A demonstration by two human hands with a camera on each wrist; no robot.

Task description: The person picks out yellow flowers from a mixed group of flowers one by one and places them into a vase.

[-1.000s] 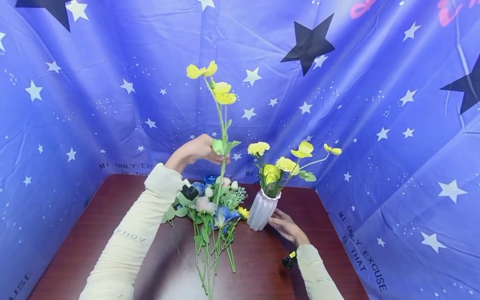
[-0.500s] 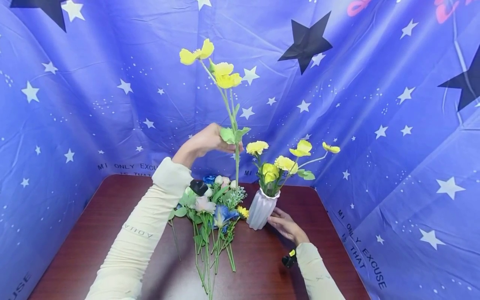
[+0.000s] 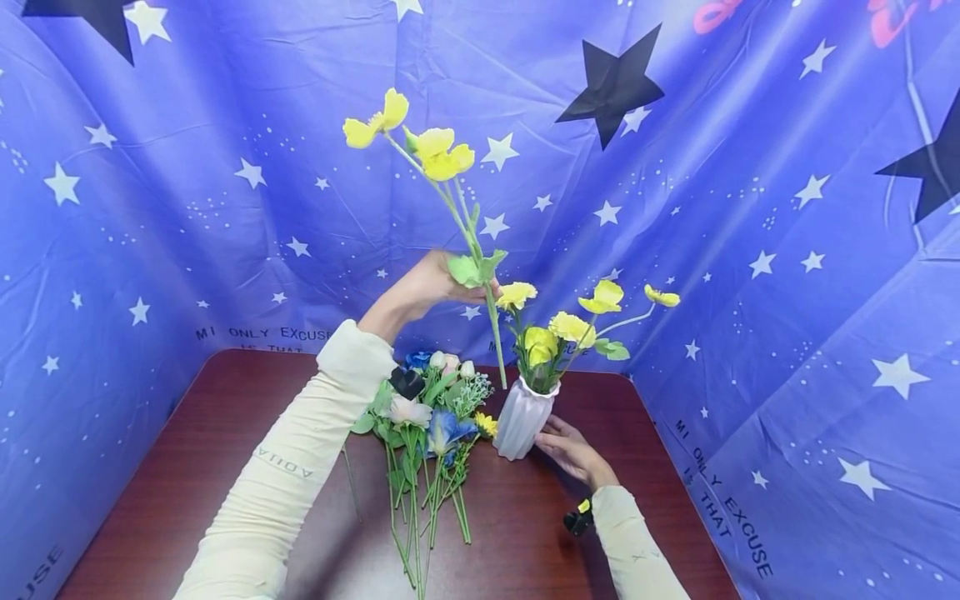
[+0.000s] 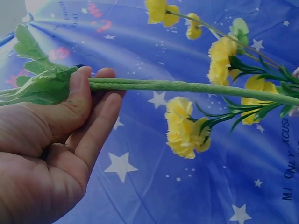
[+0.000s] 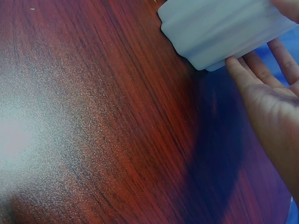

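Observation:
My left hand [image 3: 426, 282] pinches a long green stem just below its leaves, between thumb and fingers. This stem belongs to an artificial yellow poppy [image 3: 444, 160] with open blooms at the top; its bare lower end hangs just left of the vase mouth. The ribbed whitish vase [image 3: 522, 423] stands on the table, tilted slightly, with several yellow flowers [image 3: 573, 330] in it. Low on the vase's right side, my right hand [image 3: 573, 454] holds it, thumb on one face and fingers behind. In the left wrist view, the held stem [image 4: 187, 87] crosses in front of yellow carnations [image 4: 182, 126].
A pile of artificial flowers, with a blue bloom [image 3: 446, 433], a pale pink rose [image 3: 408, 410] and a small yellow daisy [image 3: 487, 425], lies left of the vase. Their stems point toward the front of the brown table [image 3: 525, 533]. A blue starred curtain [image 3: 300, 183] surrounds the table.
My left hand has lifted the poppy and carried it right, from over the pile to beside the vase mouth. The stem now leans, blooms to the left. My right hand stays at the vase.

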